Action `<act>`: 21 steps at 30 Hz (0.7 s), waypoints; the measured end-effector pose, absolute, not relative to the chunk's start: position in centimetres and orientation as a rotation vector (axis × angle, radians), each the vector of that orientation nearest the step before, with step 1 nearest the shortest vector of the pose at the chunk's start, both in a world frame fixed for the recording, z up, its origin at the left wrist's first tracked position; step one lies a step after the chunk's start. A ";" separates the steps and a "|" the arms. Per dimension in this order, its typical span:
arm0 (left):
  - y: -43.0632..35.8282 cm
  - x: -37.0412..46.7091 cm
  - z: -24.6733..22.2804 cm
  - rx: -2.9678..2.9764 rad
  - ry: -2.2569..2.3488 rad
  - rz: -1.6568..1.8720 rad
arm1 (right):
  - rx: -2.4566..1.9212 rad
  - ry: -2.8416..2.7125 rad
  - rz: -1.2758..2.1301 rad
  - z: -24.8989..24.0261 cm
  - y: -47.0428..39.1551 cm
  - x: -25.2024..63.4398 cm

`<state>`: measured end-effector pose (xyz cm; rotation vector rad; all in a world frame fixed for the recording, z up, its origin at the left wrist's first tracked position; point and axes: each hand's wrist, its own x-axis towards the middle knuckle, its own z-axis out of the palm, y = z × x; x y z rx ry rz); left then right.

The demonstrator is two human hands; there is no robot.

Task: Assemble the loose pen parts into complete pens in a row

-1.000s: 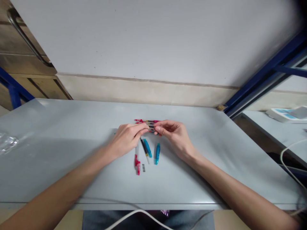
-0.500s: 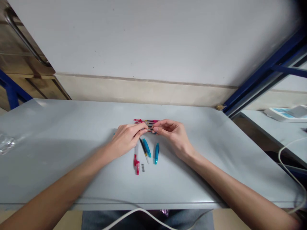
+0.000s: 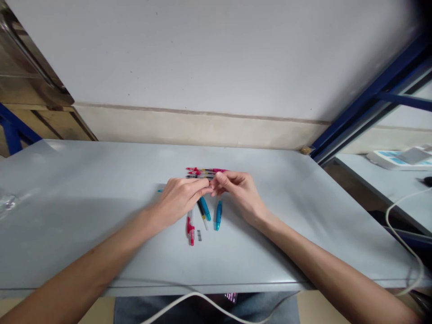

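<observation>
My left hand [image 3: 180, 198] is closed, its thumb and index pinching something small that the fingers hide. Against its fingertips, the thumb and fingers of my right hand [image 3: 242, 194] are also pinched together; what they hold is too small to make out. Below the hands lie two blue tubular pen parts [image 3: 205, 209], a black ink refill [image 3: 203, 217] with a pale end, and a clear pen barrel with a red clip [image 3: 191, 230]. Beside the barrel sits a small grey see-through piece [image 3: 199, 235]. Several red and dark pens [image 3: 202, 170] lie behind my fingers, partly covered.
The grey table [image 3: 101, 216] meets a white wall at the back. A crumpled clear plastic bag [image 3: 7, 201] lies at the far left. Blue metal frame bars [image 3: 351, 112] rise at the right. A white cable [image 3: 405, 234] hangs along the right side and another crosses my lap.
My right thumb has lifted and bent at the left fingertips, and the thin shiny thing seen between the hands is now hidden. The loose pen parts have stayed put; the view has shifted slightly.
</observation>
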<state>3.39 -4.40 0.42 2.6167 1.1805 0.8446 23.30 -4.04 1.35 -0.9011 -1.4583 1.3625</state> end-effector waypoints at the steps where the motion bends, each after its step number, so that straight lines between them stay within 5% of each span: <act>1: -4.3 3.3 0.4 2.583 1.198 0.874 | -0.880 -1.408 1.410 1.3 -3.9 23.4; 21: -3.6 2.4 0.4 2.474 1.324 0.833 | -0.811 -1.179 1.716 0.7 -3.1 23.8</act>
